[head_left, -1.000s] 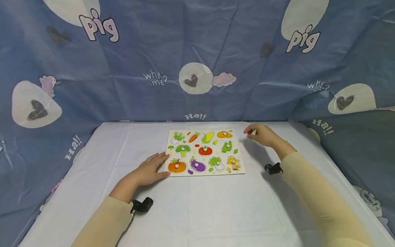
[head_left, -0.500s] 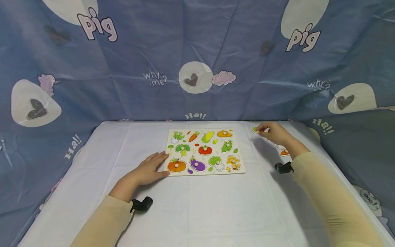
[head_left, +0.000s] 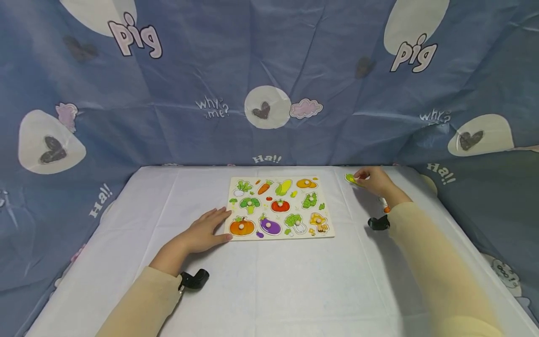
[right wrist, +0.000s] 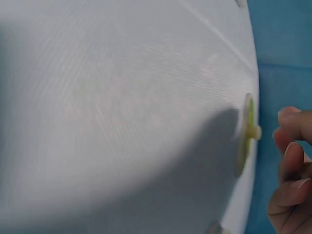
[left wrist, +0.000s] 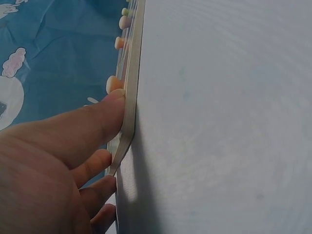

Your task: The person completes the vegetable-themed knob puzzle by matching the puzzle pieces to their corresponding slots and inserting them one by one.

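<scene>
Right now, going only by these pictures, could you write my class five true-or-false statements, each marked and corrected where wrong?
1. The left hand touches the left side of the vegetable board. True.
2. In the right wrist view, a gap shows between the right hand and the green piece. True.
3. The right hand is over the vegetable board. False: it is off to the right of it.
4. The tomato is beside the broccoli. True.
5. The broccoli is in the bottom row. False: it is in the middle row.
</scene>
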The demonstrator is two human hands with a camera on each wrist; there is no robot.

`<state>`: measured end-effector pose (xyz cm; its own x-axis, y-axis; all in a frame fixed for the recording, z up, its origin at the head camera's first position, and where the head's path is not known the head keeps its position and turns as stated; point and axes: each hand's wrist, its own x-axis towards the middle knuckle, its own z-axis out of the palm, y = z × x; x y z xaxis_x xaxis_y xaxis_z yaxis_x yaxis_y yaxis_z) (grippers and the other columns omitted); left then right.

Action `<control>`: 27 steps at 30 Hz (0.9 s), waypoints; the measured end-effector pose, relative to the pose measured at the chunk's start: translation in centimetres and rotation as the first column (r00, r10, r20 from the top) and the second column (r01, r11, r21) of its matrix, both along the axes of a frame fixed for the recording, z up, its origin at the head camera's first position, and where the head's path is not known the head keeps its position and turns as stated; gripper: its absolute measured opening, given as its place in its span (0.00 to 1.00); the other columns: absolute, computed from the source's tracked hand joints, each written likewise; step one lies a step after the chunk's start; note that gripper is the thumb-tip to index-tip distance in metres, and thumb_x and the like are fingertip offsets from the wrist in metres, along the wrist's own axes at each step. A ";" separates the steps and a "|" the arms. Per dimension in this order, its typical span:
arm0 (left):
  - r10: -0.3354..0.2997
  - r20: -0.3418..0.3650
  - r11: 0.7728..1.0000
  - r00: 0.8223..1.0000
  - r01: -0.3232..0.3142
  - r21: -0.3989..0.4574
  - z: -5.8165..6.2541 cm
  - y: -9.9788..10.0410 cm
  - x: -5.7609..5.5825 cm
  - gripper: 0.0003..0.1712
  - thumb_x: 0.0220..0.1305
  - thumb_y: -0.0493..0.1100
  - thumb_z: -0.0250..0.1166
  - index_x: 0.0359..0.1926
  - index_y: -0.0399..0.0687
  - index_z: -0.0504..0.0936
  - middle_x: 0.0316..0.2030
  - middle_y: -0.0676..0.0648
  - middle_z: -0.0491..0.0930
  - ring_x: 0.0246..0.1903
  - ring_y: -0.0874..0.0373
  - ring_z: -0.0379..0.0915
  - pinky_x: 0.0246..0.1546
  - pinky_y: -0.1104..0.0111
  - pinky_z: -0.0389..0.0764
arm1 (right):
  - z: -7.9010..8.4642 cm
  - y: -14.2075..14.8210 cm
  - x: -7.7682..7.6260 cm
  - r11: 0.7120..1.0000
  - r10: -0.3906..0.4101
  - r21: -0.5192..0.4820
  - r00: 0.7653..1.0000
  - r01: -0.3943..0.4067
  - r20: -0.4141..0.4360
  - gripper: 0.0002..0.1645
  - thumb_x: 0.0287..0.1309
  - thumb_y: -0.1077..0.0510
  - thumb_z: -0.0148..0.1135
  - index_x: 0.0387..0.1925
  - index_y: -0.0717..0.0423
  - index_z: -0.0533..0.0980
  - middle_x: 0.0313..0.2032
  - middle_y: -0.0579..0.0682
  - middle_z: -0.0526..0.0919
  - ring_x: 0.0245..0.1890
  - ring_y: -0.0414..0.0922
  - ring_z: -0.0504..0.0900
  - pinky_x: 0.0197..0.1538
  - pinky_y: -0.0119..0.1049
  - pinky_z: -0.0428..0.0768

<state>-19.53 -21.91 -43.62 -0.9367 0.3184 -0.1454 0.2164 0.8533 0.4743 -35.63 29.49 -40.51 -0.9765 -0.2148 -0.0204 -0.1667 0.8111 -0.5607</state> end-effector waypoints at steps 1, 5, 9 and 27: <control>-0.001 0.001 1.000 1.000 0.001 0.001 0.0 0.0 0.0 0.46 0.66 0.61 0.65 0.76 0.45 0.60 0.77 0.38 0.52 0.76 0.36 0.41 0.70 0.35 0.48 | -0.3 0.0 -0.2 1.000 -0.016 -0.001 1.000 0.016 0.008 0.14 0.69 0.61 0.59 0.51 0.65 0.78 0.46 0.64 0.79 0.45 0.56 0.75 0.43 0.44 0.74; -0.001 0.000 1.000 1.000 0.001 0.000 -0.1 0.1 0.1 0.46 0.66 0.61 0.65 0.76 0.46 0.60 0.77 0.39 0.52 0.76 0.36 0.41 0.70 0.36 0.47 | -1.0 -0.2 -0.8 0.995 -0.091 -0.027 0.994 0.093 0.059 0.15 0.70 0.61 0.57 0.53 0.65 0.77 0.48 0.65 0.79 0.44 0.55 0.77 0.43 0.42 0.75; 0.009 0.004 1.000 1.000 -0.009 -0.004 -0.1 0.0 0.1 0.46 0.65 0.60 0.65 0.77 0.47 0.60 0.77 0.40 0.51 0.76 0.37 0.40 0.70 0.36 0.47 | -1.5 -0.4 -1.2 0.985 -0.157 -0.052 0.982 0.163 0.105 0.16 0.70 0.60 0.56 0.54 0.65 0.76 0.47 0.64 0.78 0.40 0.52 0.78 0.41 0.39 0.76; 0.010 -0.002 1.000 1.000 -0.010 -0.009 -0.1 0.0 0.0 0.46 0.65 0.61 0.65 0.76 0.46 0.61 0.77 0.39 0.53 0.76 0.36 0.42 0.70 0.35 0.48 | -2.5 -1.4 -2.0 0.973 -0.228 -0.009 0.970 0.230 0.087 0.13 0.69 0.61 0.57 0.50 0.65 0.76 0.49 0.64 0.77 0.46 0.56 0.76 0.49 0.47 0.76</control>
<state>-19.52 -21.95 -43.67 -0.9401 0.3078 -0.1466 0.2088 0.8598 0.4660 -37.62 28.05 -43.02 -0.9945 0.0133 -0.1037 0.0714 0.8112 -0.5803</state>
